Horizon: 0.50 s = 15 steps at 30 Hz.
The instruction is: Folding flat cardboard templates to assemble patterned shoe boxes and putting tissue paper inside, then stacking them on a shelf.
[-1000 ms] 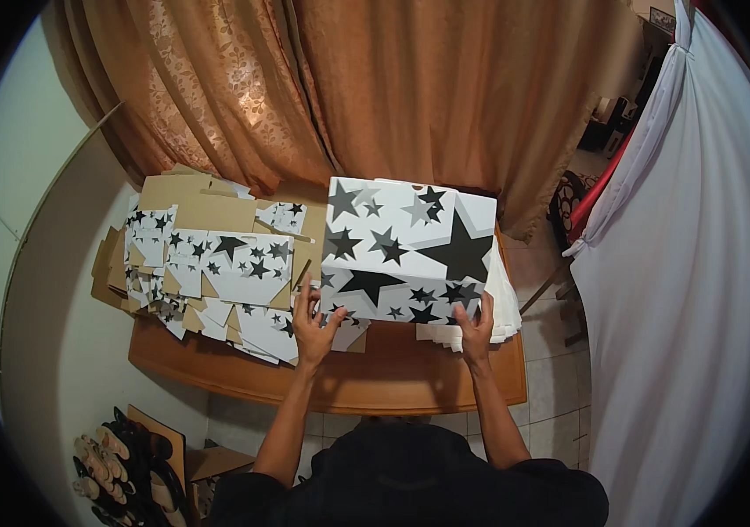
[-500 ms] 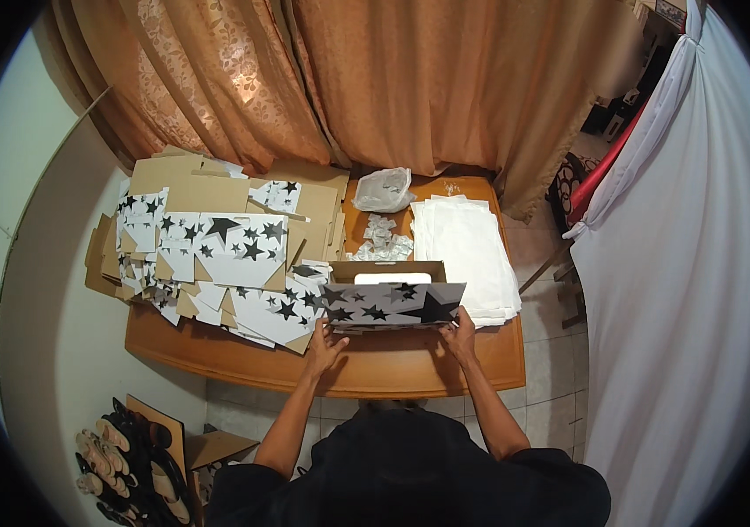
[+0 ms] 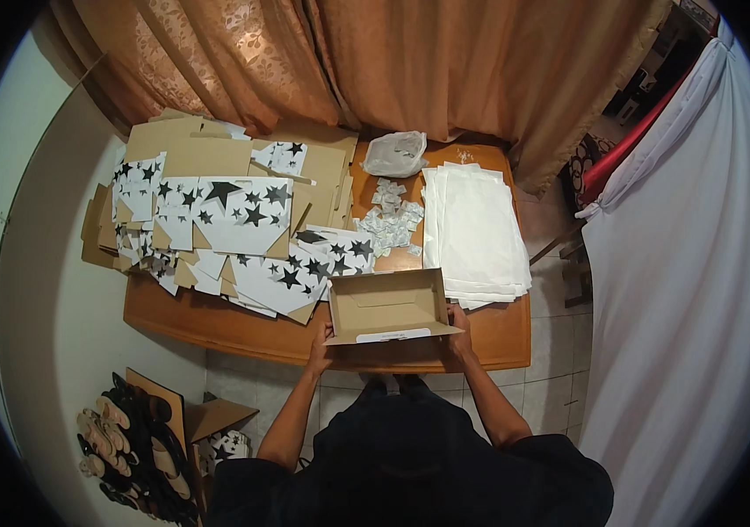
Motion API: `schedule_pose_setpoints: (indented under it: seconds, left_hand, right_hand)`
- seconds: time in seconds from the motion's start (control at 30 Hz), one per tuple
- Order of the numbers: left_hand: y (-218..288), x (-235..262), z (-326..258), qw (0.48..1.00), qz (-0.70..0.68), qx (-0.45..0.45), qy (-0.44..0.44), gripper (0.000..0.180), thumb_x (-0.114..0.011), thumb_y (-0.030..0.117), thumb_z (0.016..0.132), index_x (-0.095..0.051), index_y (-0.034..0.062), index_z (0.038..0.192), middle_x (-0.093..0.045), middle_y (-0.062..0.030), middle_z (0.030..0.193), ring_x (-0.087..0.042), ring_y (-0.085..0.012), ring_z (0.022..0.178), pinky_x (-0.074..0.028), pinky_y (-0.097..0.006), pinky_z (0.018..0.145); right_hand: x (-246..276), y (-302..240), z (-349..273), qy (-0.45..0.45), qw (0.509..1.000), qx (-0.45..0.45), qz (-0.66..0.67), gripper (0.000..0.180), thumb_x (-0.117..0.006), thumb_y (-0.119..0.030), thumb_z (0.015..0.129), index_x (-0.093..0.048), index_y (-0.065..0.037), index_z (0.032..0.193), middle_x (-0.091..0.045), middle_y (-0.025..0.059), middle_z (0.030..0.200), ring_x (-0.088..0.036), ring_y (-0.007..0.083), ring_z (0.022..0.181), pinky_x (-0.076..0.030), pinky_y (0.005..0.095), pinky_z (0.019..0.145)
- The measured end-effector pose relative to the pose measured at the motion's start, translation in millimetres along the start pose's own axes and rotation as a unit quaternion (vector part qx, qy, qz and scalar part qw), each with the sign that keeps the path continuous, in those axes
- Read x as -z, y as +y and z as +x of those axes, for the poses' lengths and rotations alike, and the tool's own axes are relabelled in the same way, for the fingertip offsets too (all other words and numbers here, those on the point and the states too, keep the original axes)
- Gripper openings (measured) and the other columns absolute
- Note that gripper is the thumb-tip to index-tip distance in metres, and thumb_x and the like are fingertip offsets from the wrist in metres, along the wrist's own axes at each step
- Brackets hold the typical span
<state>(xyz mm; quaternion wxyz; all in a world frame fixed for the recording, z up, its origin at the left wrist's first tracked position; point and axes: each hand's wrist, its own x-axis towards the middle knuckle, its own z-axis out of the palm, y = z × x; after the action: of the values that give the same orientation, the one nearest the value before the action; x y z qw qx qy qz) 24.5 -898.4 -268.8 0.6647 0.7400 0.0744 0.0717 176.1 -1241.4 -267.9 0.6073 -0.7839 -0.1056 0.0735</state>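
Note:
A brown cardboard box (image 3: 390,303) is tilted toward me at the front of the table, and its plain inside shows. Its lid flap hangs open on the near side, with a white label (image 3: 393,335) along the edge. My left hand (image 3: 320,344) grips the box's left side, and my right hand (image 3: 460,334) grips the right side. Part of the fingers on both hands is hidden by the cardboard. Just beyond the box lies a heap of small whitish packets (image 3: 388,224). Right of it is a stack of white paper sheets (image 3: 476,233).
Flattened cardboard pieces with black stars (image 3: 226,211) are piled across the left of the wooden table (image 3: 182,312). A clear plastic bag (image 3: 394,154) sits at the back. Shoes (image 3: 133,443) stand at lower left; a white cloth (image 3: 656,307) hangs at right.
The box has turned from showing its star-printed lid to showing its brown inside. Its lid flap has come down toward me, and a white item seen inside earlier no longer shows.

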Motion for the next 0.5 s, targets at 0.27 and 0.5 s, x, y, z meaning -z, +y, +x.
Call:
schedule_pose_setpoints:
  seconds: [0.27, 0.5]
  left_hand:
    - [68.3, 52.6, 47.3, 0.976, 0.120, 0.098, 0.154, 0.015, -0.060, 0.007, 0.099, -0.065, 0.0001, 0.111, -0.068, -0.0089, 0.108, -0.065, -0.0176, 0.103, -0.053, -0.032, 0.085]
    - [127.6, 2.8, 144.2, 0.895, 0.405, -0.156, -0.108, 0.034, -0.071, 0.023, 0.092, -0.068, 0.0028, 0.119, -0.067, -0.0175, 0.121, -0.062, -0.0371, 0.116, -0.052, -0.045, 0.095]
  right_hand:
    - [-4.2, 8.6, -27.9, 0.050, 0.989, -0.142, -0.007, 0.046, -0.072, -0.011, 0.088, -0.049, -0.003, 0.127, -0.062, 0.0112, 0.112, -0.062, 0.0182, 0.094, -0.053, 0.0314, 0.079]
    - [-17.4, -29.3, -51.8, -0.163, 0.956, -0.224, 0.094, 0.054, -0.075, -0.001, 0.085, -0.050, -0.001, 0.133, -0.063, 0.0157, 0.126, -0.065, 0.0258, 0.108, -0.059, 0.0380, 0.080]
